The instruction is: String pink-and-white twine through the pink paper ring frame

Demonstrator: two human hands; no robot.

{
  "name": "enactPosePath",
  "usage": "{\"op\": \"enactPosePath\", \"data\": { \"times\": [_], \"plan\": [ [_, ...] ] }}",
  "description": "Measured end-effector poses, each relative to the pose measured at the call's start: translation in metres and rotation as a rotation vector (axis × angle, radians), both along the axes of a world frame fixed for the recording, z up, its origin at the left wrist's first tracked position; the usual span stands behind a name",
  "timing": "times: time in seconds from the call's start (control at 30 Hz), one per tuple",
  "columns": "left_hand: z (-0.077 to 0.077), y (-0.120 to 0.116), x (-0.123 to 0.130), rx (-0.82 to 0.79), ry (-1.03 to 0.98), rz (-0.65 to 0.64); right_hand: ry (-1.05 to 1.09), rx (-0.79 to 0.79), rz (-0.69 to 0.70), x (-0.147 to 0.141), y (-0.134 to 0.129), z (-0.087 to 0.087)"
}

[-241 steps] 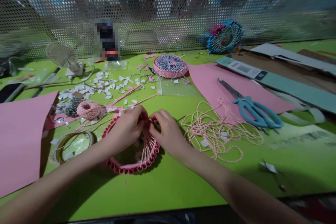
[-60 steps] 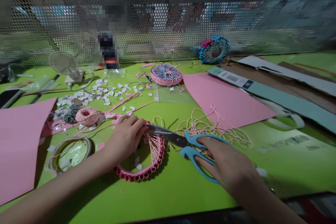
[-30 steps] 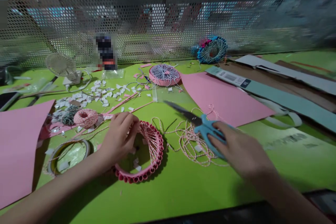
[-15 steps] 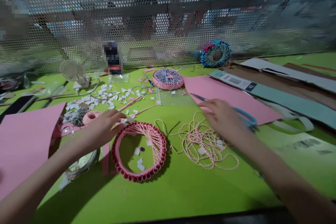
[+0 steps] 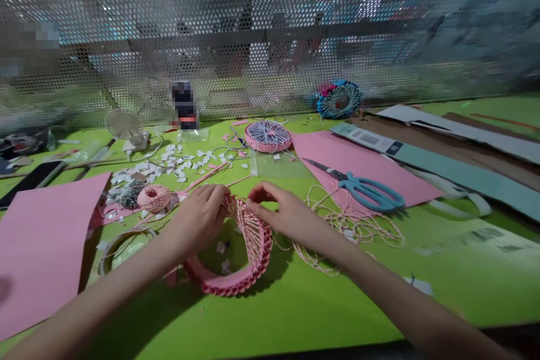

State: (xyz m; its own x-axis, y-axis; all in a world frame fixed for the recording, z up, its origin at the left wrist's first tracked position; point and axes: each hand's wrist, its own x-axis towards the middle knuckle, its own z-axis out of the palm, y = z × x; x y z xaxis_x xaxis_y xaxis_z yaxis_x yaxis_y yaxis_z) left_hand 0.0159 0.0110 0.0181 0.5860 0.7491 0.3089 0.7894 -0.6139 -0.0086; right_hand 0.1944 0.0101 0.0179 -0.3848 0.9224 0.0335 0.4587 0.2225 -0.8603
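A pink paper ring [image 5: 238, 284] with a scalloped outer edge of small rolled tubes lies before me, tilted up at its far side. Pink-and-white cord is strung across its upper right part. My left hand [image 5: 206, 208] is closed on the ring's far left rim. On the far right rim, the thumb and fingertips of my right hand [image 5: 278, 208] are bent at the strung cord; whether they pinch the cord or the rim is hidden. Loose pink-and-white cord [image 5: 358, 228] lies in a tangle to the right. Blue-handled scissors [image 5: 371, 194] rest beyond it on pink paper [image 5: 337, 152].
A ball of pink cord [image 5: 154, 198] and a tape roll [image 5: 109, 253] lie left of the ring. White paper scraps [image 5: 172, 163] are scattered behind. A finished-looking round piece [image 5: 268, 136] and a blue ring [image 5: 340, 99] stand farther back. Pink paper [image 5: 46, 247] covers the left side.
My right hand has moved left from over the scissors to the ring. My left hand has moved right onto the ring's far rim, and that rim is lifted. The scissors now show fully.
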Motion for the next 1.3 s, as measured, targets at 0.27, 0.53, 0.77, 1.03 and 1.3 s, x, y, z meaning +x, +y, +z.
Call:
{"op": "enactPosePath", "data": {
  "times": [0.27, 0.53, 0.77, 1.03, 1.3],
  "plan": [
    [0.031, -0.023, 0.004, 0.163, -0.022, -0.003, -0.027, 0.362, -0.106, -0.01, -0.023, 0.017],
    [0.033, -0.028, 0.004, 0.069, -0.136, -0.021, 0.003, 0.448, -0.138, -0.009, -0.029, 0.018],
    [0.036, -0.023, 0.004, -0.132, -0.225, -0.055, 0.199, 0.064, 0.006, 0.003, -0.025, 0.027],
    [0.042, -0.027, 0.002, -0.276, -0.195, -0.016, 0.355, -0.448, 0.176, 0.025, -0.003, 0.019],
    [0.045, -0.021, -0.002, -0.378, -0.213, 0.03, -0.01, -0.203, 0.182, 0.026, 0.007, 0.024]
  ]
}}
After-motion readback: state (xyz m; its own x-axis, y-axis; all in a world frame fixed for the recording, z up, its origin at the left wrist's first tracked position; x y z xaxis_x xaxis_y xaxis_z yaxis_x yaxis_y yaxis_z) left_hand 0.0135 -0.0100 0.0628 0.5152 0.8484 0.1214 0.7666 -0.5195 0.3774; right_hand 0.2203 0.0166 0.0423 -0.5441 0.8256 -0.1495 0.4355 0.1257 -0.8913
